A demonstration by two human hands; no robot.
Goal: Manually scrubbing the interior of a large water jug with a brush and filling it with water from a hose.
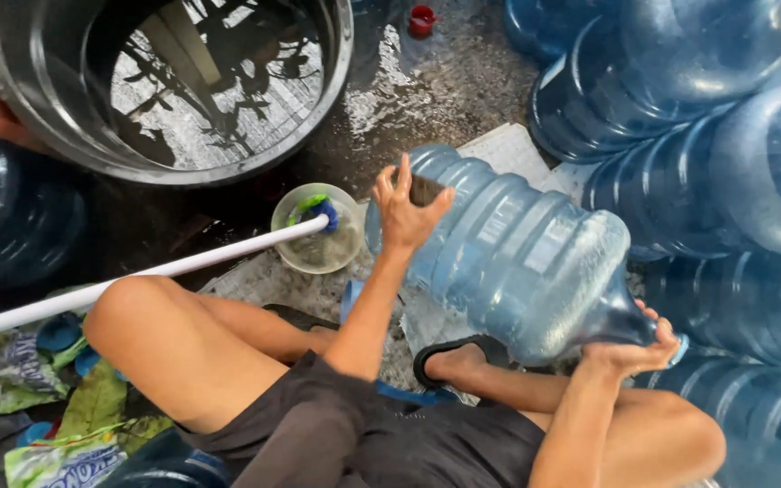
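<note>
The person sat low on the wet floor [427, 90] with a large blue water jug [517, 258] lying on its side across the feet and shins. The left hand [406, 210] was pressed on the bottom end of the jug, with the fingers spread apart over its curved edge. The right hand [633, 348] was closed around the narrow neck of the jug, near its mouth, so both hands held the same jug from 2 ends.

Just to the left of the jug stood a small clear bowl [318, 242], and a long white pole [137, 276] with a blue and green brush head [318, 212] rested in it; the pole ran away to the left edge above the left knee. Behind the bowl stood a big dark tub [38, 117] full of water. Many more blue jugs [698, 136] were stacked at the right side, touching each other. A small red cap [421, 20] lay on the floor at the top. Green printed bags [20, 370] lay at the lower left, beside the left leg.
</note>
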